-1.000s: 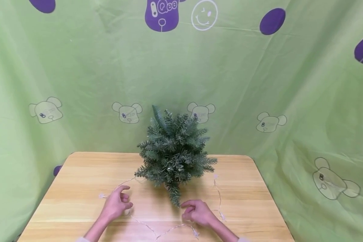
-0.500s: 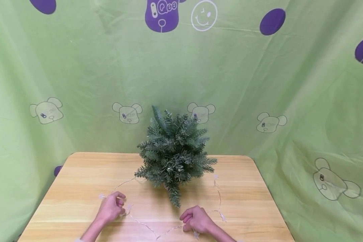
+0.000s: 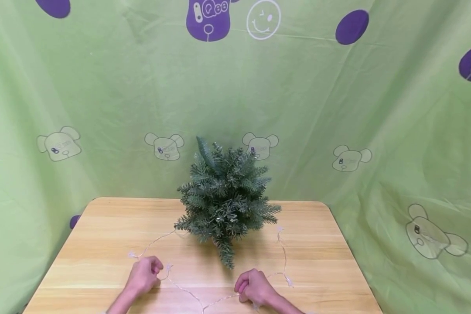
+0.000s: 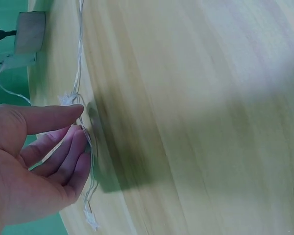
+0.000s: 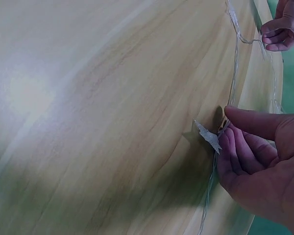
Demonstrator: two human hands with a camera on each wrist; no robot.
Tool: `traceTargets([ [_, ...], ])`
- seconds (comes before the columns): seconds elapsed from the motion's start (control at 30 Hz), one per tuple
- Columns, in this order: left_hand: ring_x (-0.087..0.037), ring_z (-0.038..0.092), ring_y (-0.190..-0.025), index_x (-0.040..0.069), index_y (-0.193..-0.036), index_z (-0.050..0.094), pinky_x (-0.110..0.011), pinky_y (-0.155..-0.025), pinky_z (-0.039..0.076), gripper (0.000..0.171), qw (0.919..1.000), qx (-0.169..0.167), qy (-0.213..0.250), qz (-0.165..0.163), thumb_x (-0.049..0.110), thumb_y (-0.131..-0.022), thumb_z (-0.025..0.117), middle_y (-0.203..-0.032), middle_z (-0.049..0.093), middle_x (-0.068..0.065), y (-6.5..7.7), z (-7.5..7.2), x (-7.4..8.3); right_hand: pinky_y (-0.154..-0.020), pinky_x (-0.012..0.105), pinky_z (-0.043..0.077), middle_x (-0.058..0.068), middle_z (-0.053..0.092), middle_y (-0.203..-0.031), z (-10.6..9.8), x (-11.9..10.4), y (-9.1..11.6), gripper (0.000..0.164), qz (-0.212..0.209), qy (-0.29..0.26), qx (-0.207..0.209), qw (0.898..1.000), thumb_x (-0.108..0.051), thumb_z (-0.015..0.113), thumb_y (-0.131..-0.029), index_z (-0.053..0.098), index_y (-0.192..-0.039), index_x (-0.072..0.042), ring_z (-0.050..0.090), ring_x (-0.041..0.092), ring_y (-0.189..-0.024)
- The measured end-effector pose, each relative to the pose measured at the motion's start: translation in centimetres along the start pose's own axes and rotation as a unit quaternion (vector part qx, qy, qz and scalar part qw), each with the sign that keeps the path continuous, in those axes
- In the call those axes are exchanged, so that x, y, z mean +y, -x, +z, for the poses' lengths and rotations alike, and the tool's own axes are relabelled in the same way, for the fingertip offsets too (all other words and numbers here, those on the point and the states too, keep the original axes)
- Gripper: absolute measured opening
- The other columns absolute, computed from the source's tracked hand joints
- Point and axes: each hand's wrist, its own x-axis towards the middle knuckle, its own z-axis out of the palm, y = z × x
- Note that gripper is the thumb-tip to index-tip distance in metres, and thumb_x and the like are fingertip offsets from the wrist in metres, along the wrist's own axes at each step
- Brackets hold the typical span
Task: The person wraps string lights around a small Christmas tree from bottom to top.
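Note:
A thin clear string of lights [image 3: 220,299] with small star-shaped pieces runs across the table around the front of a small artificial fir tree [image 3: 227,196]. At the left, my left hand [image 3: 142,274] pinches the wire between thumb and fingers, near a star [image 4: 66,99]. My right hand [image 3: 255,288], front right of the tree, likewise pinches the wire, and a star [image 5: 209,138] hangs right beside its fingertips. Part of the string goes behind the tree's lower branches.
The wooden table [image 3: 102,235] has a rounded far edge, close to a green printed curtain [image 3: 310,100] that also surrounds both sides. In the left wrist view, a pale round base [image 4: 30,32] carries the tree's trunk. One string end lies right of the tree.
My left hand has moved slightly left and toward me. My right hand has moved down from the low branch tip to the wire, where its fingers have closed.

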Motion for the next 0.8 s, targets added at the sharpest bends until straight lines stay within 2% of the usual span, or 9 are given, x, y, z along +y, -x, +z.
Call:
traceTargets([
  [0.23, -0.016, 0.053, -0.066, -0.001, -0.088, 0.067, -0.02, -0.05, 0.048, 0.043, 0.9999, 0.004, -0.009, 0.004, -0.027, -0.056, 0.056, -0.076, 0.061, -0.008, 0.3, 0.5, -0.2, -0.054, 0.021, 0.053, 0.005, 0.067, -0.063, 0.1, 0.3, -0.1, 0.025, -0.013, 0.033, 0.002, 0.999, 0.019, 0.07, -0.06, 0.073, -0.075, -0.002, 0.06, 0.012, -0.056],
  [0.43, -0.016, 0.053, -0.062, 0.0, -0.085, 0.067, -0.021, -0.05, 0.047, 0.034, 0.9996, 0.0, -0.028, 0.007, -0.023, -0.062, 0.058, -0.072, 0.06, -0.006, 0.4, 0.4, -0.2, -0.056, 0.019, 0.051, 0.001, 0.064, -0.06, 0.3, 0.0, 0.0, 0.028, -0.014, 0.061, 0.01, 0.998, 0.019, 0.067, -0.059, 0.072, -0.073, -0.004, 0.056, 0.007, -0.053],
  [0.7, -0.02, 0.055, -0.068, 0.0, -0.085, 0.067, -0.025, -0.058, 0.052, 0.029, 0.9995, -0.025, -0.017, -0.002, -0.021, -0.067, 0.059, -0.077, 0.062, -0.007, 0.1, -1.5, 1.3, -0.054, 0.02, 0.049, 0.0, 0.062, -0.06, -0.6, -1.5, 0.7, 0.026, 0.006, 0.074, -0.008, 0.997, 0.019, 0.069, -0.061, 0.071, -0.073, -0.004, 0.054, 0.007, -0.055],
  [0.8, -0.019, 0.057, -0.071, 0.0, -0.084, 0.067, -0.024, -0.061, 0.053, 0.026, 0.9994, -0.032, -0.015, 0.004, -0.019, -0.069, 0.062, -0.078, 0.064, -0.009, -0.3, -2.4, 2.2, -0.056, 0.021, 0.049, 0.004, 0.066, -0.063, -1.6, -2.2, 0.9, 0.024, 0.003, 0.074, -0.012, 0.997, 0.017, 0.063, -0.064, 0.071, -0.074, -0.003, 0.054, 0.008, -0.056],
])
